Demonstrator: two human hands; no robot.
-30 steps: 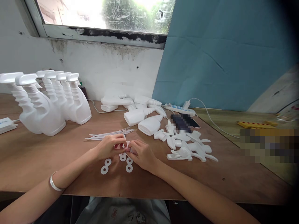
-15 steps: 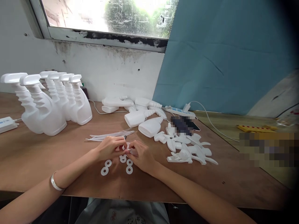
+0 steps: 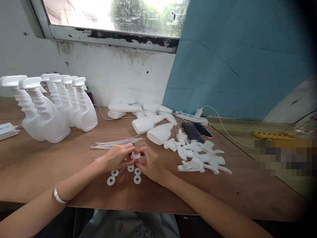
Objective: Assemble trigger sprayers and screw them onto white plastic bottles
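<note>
Between my two hands is a white spray trigger head (image 3: 135,155), its round collar opening turned up toward me. My left hand (image 3: 117,158) pinches it from the left with thumb and fingers. From the right, my right hand (image 3: 151,165) grips it the same way. Fingers cover much of the part, and I cannot tell if a washer sits inside the collar. Just below the hands, several flat white ring washers (image 3: 111,180) lie on the brown table (image 3: 94,195). Thin white dip tubes (image 3: 114,144) lie in a bundle behind my left hand.
Several white spray bottles (image 3: 56,122) with heads stand at the left. Headless bottles (image 3: 158,134) lie at the back middle. Loose trigger heads (image 3: 198,162) are heaped right of my hands, near a power strip (image 3: 190,117) and a blurred dark device (image 3: 194,132).
Both hands have shifted their grip on the spray trigger head, and its round collar now shows more openly between the fingers. The view has moved slightly; the other things stay put.
</note>
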